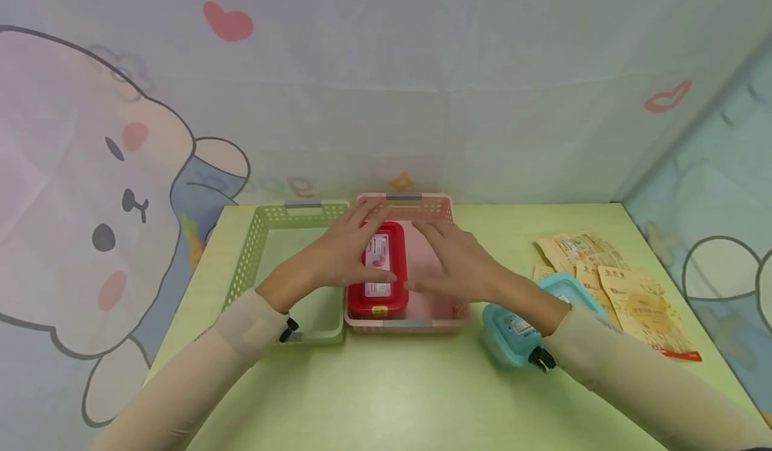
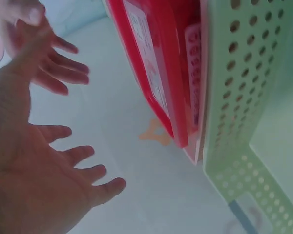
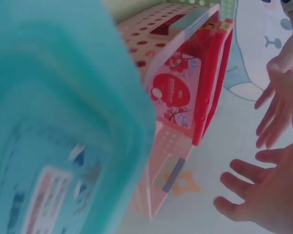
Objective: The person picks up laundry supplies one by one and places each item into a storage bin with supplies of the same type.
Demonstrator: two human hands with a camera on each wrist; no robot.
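Note:
A red lidded container (image 1: 395, 256) with a white label stands in the left part of a pink basket (image 1: 460, 313). My left hand (image 1: 346, 246) hovers over the container's left side, its fingers spread and holding nothing. To the right, my right hand (image 1: 461, 263) hangs above the pink basket, fingers extended and thumb pointing toward the left hand. In the left wrist view the left hand (image 2: 44, 161) is clear of the red container (image 2: 156, 68). The right wrist view likewise shows a gap between the right hand (image 3: 273, 190) and the red container (image 3: 185, 92).
A green basket (image 1: 244, 256) adjoins the pink one on the left. Turquoise lidded containers (image 1: 503, 334) stand under the right forearm. Several yellow packets (image 1: 642, 303) lie at the table's right. A printed cloth (image 1: 422, 102) hangs behind the table (image 1: 386, 391).

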